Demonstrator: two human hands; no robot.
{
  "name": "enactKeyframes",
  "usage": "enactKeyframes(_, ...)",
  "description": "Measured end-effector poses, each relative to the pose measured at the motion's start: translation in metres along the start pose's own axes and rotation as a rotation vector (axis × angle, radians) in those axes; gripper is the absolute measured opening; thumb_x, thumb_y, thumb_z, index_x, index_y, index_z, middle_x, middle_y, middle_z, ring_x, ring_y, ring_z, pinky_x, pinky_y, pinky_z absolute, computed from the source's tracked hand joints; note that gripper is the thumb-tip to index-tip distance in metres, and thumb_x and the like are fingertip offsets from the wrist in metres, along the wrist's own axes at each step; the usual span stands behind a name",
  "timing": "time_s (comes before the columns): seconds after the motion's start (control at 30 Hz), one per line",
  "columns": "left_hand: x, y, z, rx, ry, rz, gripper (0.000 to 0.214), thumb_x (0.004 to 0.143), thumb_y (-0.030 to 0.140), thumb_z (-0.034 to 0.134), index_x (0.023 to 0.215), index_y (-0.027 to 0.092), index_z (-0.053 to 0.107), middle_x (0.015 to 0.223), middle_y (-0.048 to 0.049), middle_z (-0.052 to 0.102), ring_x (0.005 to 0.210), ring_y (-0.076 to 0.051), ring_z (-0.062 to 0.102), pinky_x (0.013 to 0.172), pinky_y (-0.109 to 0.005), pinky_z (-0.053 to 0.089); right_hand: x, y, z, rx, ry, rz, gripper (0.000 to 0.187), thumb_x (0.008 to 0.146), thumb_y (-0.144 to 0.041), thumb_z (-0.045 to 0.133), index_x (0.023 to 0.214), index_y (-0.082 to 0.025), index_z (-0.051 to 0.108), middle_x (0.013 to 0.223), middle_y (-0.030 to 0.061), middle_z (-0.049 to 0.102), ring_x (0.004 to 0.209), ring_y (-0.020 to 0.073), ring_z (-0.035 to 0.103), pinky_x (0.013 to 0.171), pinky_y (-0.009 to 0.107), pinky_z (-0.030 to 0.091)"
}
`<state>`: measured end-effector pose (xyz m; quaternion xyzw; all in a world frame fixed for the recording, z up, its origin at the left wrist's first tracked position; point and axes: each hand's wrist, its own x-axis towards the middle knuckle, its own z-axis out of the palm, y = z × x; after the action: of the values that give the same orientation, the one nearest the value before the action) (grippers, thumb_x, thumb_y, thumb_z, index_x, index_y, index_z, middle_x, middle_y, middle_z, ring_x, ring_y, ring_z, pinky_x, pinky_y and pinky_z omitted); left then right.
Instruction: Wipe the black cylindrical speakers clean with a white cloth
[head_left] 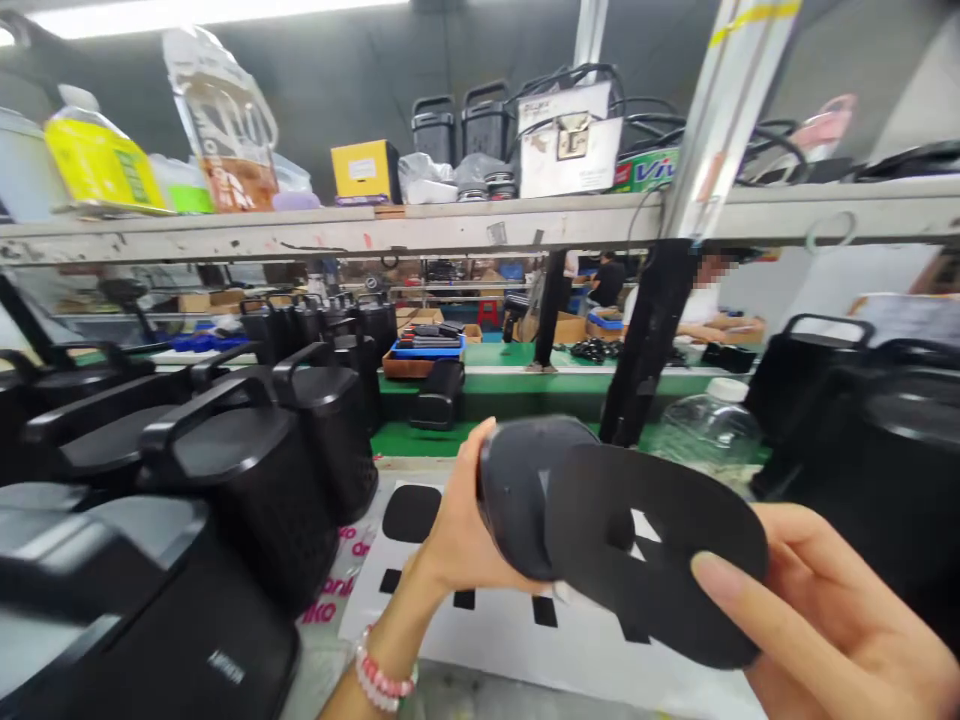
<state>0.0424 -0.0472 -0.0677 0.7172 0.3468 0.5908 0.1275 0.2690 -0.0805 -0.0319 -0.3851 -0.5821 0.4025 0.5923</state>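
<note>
My left hand [457, 530], a bead bracelet on its wrist, grips a rounded black part [517, 490] by its edge. My right hand [840, 620] pinches a flat black oval pad [660, 560] with a cut-out in it, thumb on top. The pad overlaps the front of the rounded part. Both are held above a white sheet [495, 630] that carries black stickers.
Rows of black speakers with handles [247, 470] fill the left, more stand at the right [885, 430]. A clear plastic bottle [709, 425] sits behind the pad. A metal shelf [450, 225] overhead holds bottles and boxes. Another person [705, 300] sits beyond the green conveyor [525, 390].
</note>
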Motion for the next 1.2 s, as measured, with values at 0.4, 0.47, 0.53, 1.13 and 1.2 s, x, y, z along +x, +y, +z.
enactKeyframes(0.4,-0.008,0.007,0.008,0.018,-0.219,0.022,0.110,0.054,0.043,0.086,0.142,0.034,0.022,0.136,-0.0142,0.043,0.120,-0.038,0.053,0.103,-0.060,0.042,0.011,-0.004,-0.012,0.095,-0.087,0.187,0.029,0.065,-0.045,0.081,0.071,-0.023,0.063,0.070,0.0063,0.066,0.061,0.0180,0.062,0.049,0.027,0.051)
enactKeyframes(0.47,-0.009,0.006,0.005,-0.019,-0.228,-0.027,0.111,0.053,0.041,0.087,0.142,0.035,0.021,0.137,-0.0132,0.043,0.119,-0.036,0.054,0.102,-0.058,0.044,0.013,-0.004,-0.007,0.092,-0.100,0.187,0.028,0.066,-0.043,0.082,0.073,-0.023,0.064,0.072,0.0064,0.067,0.062,0.0174,0.061,0.049,0.026,0.051)
enactKeyframes(0.53,-0.011,0.005,0.003,-0.031,-0.227,-0.049,0.114,0.050,0.038,0.089,0.142,0.036,0.021,0.137,-0.0123,0.043,0.118,-0.035,0.055,0.102,-0.056,0.044,0.014,-0.006,-0.002,0.082,-0.111,0.186,0.028,0.065,-0.043,0.082,0.072,-0.022,0.064,0.072,0.0059,0.066,0.061,0.0165,0.060,0.049,0.025,0.049)
enactKeyframes(1.13,-0.010,-0.002,0.004,-0.021,-0.169,0.044,0.121,0.048,0.042,0.089,0.146,0.041,0.018,0.140,-0.0094,0.040,0.122,-0.037,0.051,0.102,-0.060,0.042,0.013,-0.002,0.004,0.158,-0.167,0.246,0.029,0.069,-0.035,0.084,0.079,-0.020,0.061,0.077,0.0001,0.064,0.068,0.0096,0.057,0.057,0.015,0.048)
enactKeyframes(1.2,-0.010,-0.003,0.004,-0.024,-0.171,0.054,0.121,0.048,0.042,0.089,0.146,0.041,0.017,0.141,-0.0098,0.039,0.122,-0.038,0.050,0.103,-0.061,0.042,0.013,-0.001,0.004,0.155,-0.177,0.246,0.029,0.069,-0.035,0.084,0.079,-0.021,0.061,0.077,-0.0001,0.064,0.068,0.0097,0.057,0.057,0.015,0.048)
